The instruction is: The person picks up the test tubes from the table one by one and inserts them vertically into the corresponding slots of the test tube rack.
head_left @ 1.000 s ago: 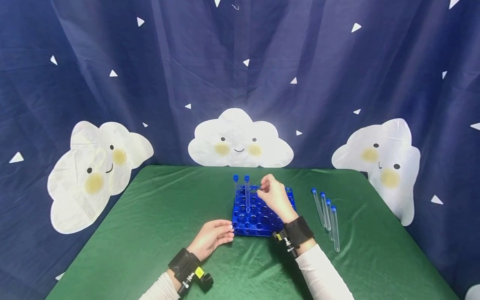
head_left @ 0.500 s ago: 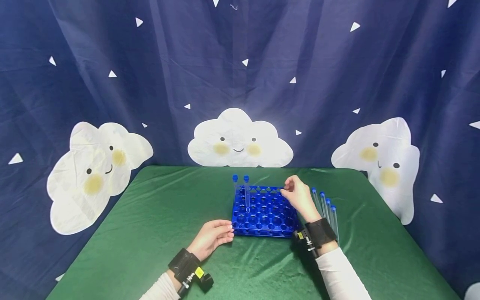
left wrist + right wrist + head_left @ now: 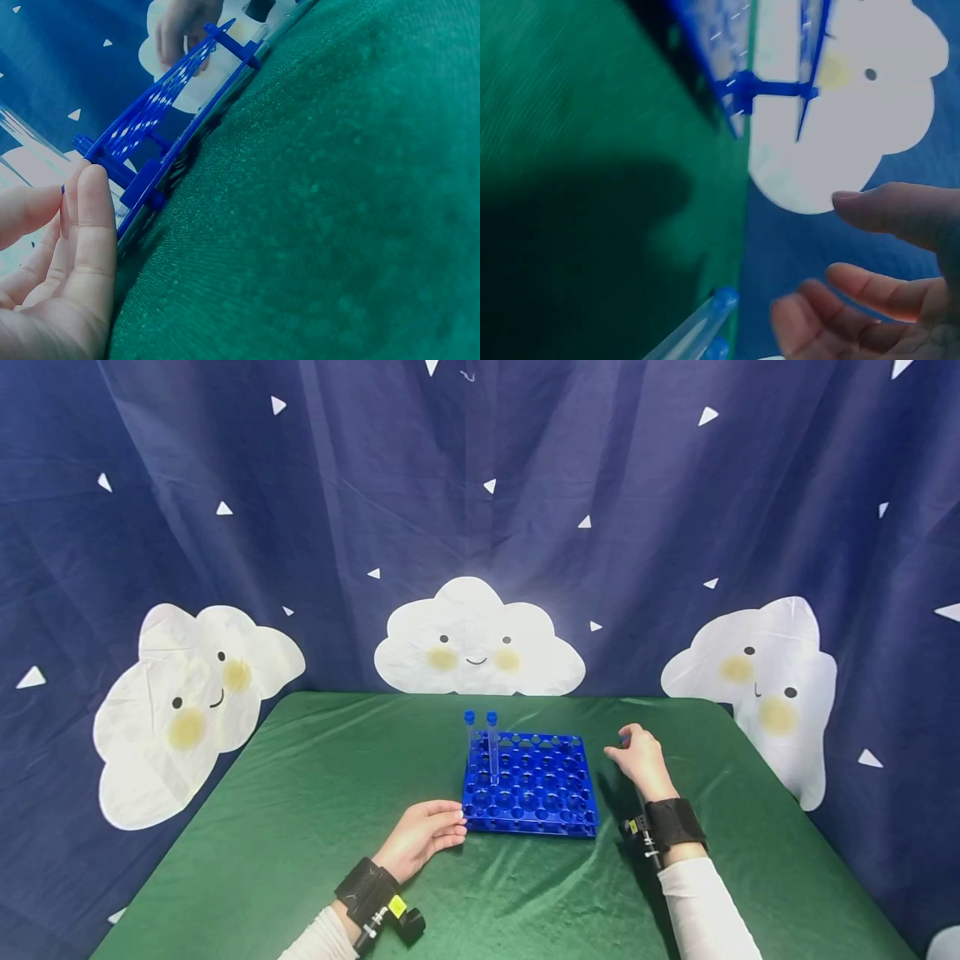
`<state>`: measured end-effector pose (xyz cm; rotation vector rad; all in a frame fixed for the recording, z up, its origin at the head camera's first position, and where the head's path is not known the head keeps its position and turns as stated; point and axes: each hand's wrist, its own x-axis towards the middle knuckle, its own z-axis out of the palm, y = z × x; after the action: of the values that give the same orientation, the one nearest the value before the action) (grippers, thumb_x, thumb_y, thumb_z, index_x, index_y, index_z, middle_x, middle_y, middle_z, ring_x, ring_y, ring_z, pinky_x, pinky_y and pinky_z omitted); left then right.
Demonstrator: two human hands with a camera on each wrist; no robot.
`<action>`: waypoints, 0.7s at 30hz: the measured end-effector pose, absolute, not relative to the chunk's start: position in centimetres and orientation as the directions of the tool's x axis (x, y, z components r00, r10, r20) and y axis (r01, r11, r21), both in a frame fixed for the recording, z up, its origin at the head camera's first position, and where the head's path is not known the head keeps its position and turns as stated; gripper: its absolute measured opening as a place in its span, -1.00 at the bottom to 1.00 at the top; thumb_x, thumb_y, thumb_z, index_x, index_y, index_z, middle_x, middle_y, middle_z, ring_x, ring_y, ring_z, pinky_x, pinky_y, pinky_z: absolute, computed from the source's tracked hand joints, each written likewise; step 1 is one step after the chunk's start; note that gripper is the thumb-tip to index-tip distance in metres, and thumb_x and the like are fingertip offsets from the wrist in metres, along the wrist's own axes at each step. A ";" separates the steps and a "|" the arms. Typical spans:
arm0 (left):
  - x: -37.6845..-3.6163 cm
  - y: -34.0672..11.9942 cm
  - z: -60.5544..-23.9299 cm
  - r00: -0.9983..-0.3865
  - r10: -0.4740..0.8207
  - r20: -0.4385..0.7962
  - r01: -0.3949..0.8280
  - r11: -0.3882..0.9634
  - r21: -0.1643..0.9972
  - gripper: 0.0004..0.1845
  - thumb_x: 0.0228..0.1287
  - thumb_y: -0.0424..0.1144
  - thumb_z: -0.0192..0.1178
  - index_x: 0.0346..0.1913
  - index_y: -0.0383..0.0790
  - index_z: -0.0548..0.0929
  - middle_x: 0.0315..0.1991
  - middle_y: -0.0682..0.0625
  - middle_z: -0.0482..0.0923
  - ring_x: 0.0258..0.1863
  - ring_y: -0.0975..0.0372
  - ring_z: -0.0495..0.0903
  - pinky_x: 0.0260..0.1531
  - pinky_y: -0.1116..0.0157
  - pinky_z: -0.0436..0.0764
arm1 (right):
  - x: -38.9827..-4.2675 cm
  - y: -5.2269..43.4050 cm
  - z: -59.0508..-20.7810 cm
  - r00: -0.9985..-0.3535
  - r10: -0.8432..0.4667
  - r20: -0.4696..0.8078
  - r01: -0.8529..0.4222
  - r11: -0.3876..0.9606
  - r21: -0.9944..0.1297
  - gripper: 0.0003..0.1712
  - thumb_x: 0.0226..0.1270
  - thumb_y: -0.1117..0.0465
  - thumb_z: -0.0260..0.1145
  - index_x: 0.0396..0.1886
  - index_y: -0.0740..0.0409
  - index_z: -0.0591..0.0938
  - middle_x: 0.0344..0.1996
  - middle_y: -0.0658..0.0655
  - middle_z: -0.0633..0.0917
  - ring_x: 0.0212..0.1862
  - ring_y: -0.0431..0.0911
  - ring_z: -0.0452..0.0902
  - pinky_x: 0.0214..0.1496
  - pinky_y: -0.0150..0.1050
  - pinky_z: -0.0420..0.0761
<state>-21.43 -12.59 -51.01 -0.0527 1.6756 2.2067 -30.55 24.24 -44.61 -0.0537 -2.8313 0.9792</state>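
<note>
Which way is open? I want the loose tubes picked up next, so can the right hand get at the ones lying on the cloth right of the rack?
Probably yes. The right hand hovers open just above the loose tubes, with nothing between; the rack stands clear to its left.

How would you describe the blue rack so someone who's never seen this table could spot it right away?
Start at the green table before the cloud curtain. Near its middle lies the blue rack, a flat square grid of round holes, with the left hand touching its near left corner. It is the only blue plastic block there, and two blue-capped tubes stand upright in its far left corner.
</note>
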 end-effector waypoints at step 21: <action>-21.4 -12.6 -51.0 -0.931 0.270 -0.245 -0.310 -0.233 0.922 -0.62 0.31 -0.38 0.21 0.11 -0.52 0.47 -0.32 -0.03 0.67 -0.34 0.28 0.68 -0.19 0.33 0.75 | -32.6 24.9 -47.9 -0.977 0.101 0.187 0.015 0.910 -0.414 -0.79 0.06 0.45 0.09 -0.39 0.57 0.57 -0.32 0.63 0.61 -0.23 0.50 0.55 -0.18 0.33 0.57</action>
<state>-21.38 -12.62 -50.95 -0.0471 1.6661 2.2125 -32.61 24.86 -47.90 -0.0880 -2.8684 0.6194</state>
